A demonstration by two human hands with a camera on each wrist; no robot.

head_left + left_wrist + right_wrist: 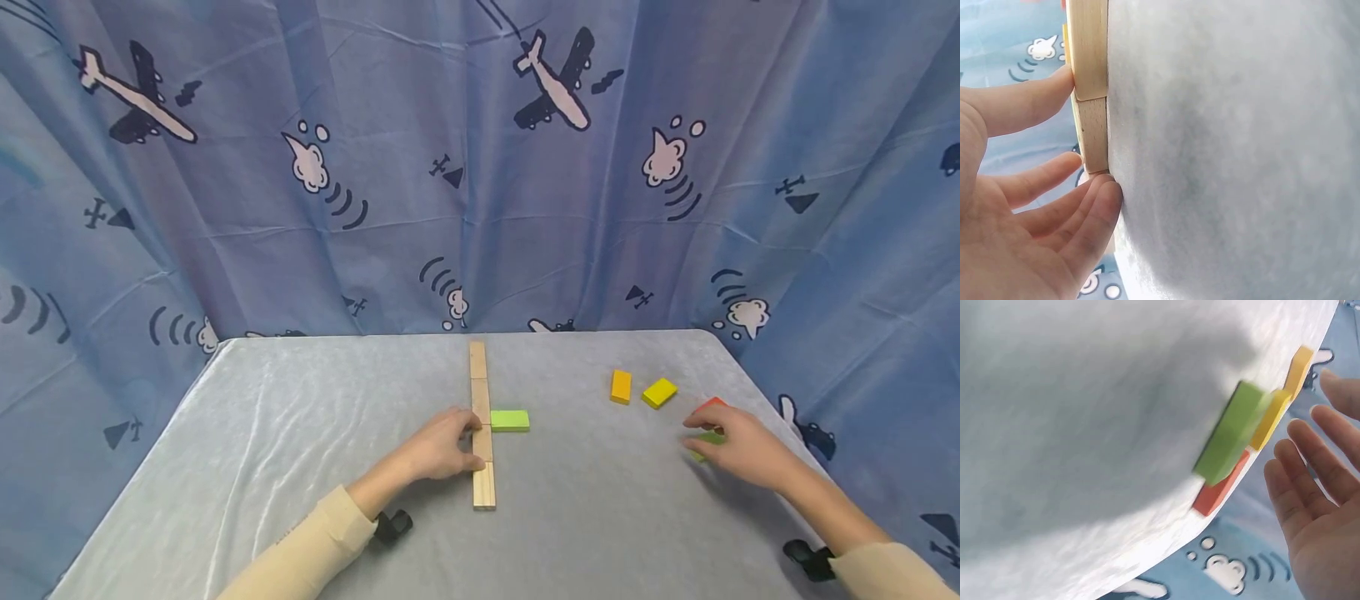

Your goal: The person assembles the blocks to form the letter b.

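A blue airplane-print curtain (375, 175) backs the grey cloth-covered table (585, 517). From where I stand, the reference is the wooden row (481, 400): four pale, grained blocks laid end to end. Its long axis runs from the person toward the curtain, its far end near the table's far edge. The left hand (441, 447) touches the row, thumb and fingers spread, not clasping. A lime block (510, 421) abuts the row's right side, crosswise. Well right of the row, the right hand (750, 452) hovers, fingers parted, gripping nothing, at a smooth green block (1225, 437). This block lies near the table's right edge, roughly parallel to the adjacent red block (1213, 497). Grey cloth spans the gap from lime block to green block.
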